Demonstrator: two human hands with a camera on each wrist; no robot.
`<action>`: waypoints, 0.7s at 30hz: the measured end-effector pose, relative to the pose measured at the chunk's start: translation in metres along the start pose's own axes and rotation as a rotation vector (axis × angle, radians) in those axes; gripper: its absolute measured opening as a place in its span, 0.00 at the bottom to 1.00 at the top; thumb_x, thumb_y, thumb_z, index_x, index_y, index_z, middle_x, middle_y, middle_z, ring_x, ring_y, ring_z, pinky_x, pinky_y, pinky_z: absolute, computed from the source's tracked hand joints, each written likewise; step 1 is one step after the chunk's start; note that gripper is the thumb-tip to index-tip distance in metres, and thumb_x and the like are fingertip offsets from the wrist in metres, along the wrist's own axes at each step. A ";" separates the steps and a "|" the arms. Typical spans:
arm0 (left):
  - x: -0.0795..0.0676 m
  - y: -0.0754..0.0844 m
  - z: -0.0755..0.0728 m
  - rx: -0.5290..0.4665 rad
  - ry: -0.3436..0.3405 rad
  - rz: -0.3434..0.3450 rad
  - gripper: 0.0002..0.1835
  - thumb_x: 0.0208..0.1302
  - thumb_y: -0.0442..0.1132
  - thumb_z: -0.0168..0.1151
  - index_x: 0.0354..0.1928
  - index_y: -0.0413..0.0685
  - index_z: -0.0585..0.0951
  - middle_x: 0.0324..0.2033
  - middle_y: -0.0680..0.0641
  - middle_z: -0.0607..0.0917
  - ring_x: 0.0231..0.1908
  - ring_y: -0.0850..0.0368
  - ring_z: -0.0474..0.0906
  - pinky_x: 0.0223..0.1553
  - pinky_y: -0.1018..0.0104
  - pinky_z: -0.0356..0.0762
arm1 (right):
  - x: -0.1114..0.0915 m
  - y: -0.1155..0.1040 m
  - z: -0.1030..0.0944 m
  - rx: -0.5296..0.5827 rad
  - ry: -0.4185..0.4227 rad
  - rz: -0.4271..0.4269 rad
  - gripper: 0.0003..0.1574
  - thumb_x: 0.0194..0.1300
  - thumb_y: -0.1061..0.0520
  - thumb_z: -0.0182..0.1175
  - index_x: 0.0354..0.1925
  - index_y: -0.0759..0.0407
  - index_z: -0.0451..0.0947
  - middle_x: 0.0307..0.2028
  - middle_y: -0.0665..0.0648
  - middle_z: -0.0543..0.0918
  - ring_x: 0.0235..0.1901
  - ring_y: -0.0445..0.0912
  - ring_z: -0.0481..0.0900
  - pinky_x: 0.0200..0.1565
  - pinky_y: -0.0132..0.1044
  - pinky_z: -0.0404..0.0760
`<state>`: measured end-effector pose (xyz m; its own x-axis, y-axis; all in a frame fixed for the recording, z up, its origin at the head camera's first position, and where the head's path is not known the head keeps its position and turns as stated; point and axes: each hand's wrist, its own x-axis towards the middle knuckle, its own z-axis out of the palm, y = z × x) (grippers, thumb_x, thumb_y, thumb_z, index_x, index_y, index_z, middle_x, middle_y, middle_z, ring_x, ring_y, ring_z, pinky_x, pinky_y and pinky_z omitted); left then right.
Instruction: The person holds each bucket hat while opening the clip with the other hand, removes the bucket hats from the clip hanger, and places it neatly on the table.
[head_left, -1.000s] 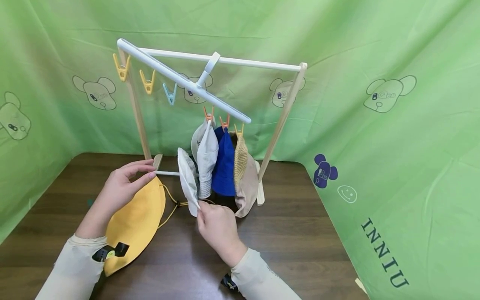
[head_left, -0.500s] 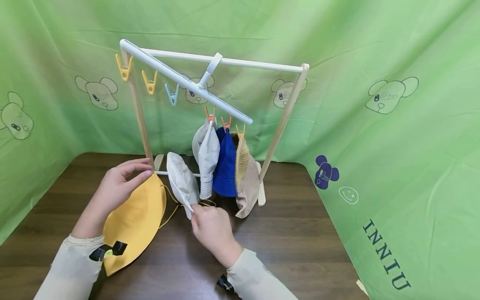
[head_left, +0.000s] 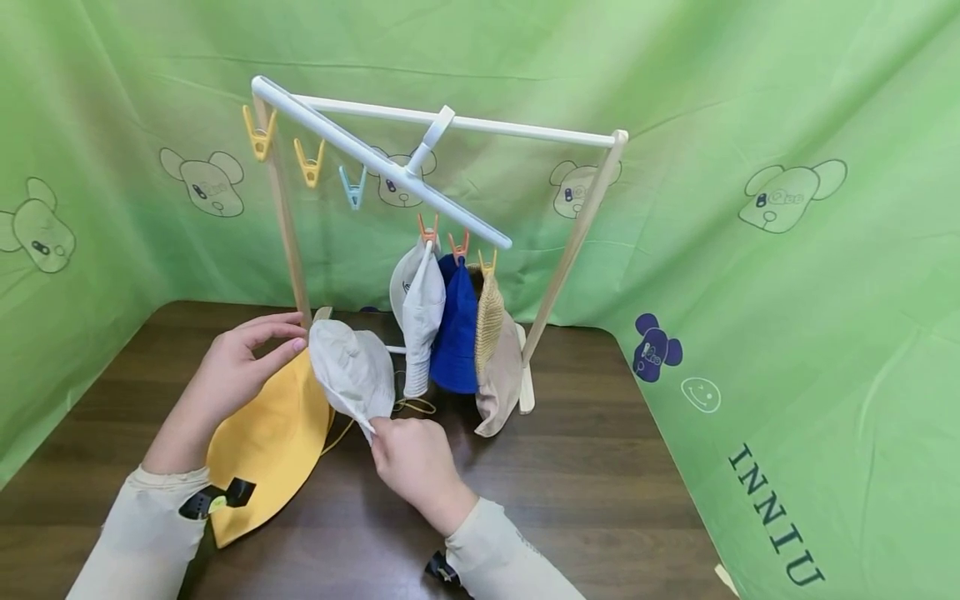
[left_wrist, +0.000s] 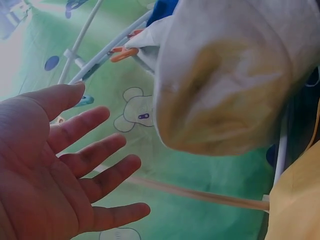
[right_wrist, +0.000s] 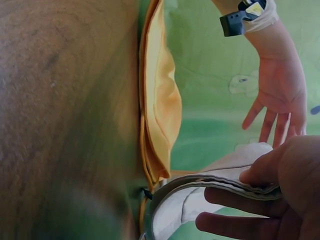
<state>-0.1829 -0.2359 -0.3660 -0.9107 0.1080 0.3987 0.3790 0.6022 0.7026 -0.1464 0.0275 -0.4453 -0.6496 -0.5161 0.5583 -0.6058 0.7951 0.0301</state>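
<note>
A white bucket hat (head_left: 352,367) is held by its brim in my right hand (head_left: 420,467); the right wrist view shows thumb and fingers pinching the folded brim (right_wrist: 220,181). My left hand (head_left: 240,367) hovers beside the hat's crown, holding nothing, its fingers spread in the left wrist view. Below it a yellow hat (head_left: 270,450) with a cord lies on the table. From the pale blue hanger (head_left: 382,167), clips hold a white hat (head_left: 422,325), a blue hat (head_left: 455,333) and a tan and beige hat (head_left: 491,333).
The hanger hooks on the white bar (head_left: 525,129) of a wooden-legged rack (head_left: 577,242). Two yellow clips (head_left: 310,162) and a light blue clip (head_left: 353,187) dangle at its left with nothing in them. A green cloth (head_left: 750,292) surrounds the wooden table (head_left: 585,500).
My right hand has moved slightly left, carrying the white hat toward my left hand and turning its crown more into view. The left hand has barely moved.
</note>
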 end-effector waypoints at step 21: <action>0.001 -0.003 -0.002 0.005 -0.004 0.009 0.13 0.73 0.48 0.64 0.49 0.50 0.88 0.62 0.45 0.82 0.66 0.43 0.74 0.63 0.64 0.68 | 0.008 -0.009 0.007 -0.050 -0.126 -0.060 0.15 0.59 0.51 0.69 0.21 0.44 0.74 0.13 0.42 0.76 0.15 0.43 0.79 0.14 0.39 0.66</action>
<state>-0.1844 -0.2398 -0.3669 -0.9080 0.1163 0.4026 0.3862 0.6052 0.6962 -0.1491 0.0142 -0.4467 -0.6677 -0.5963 0.4457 -0.6235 0.7750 0.1027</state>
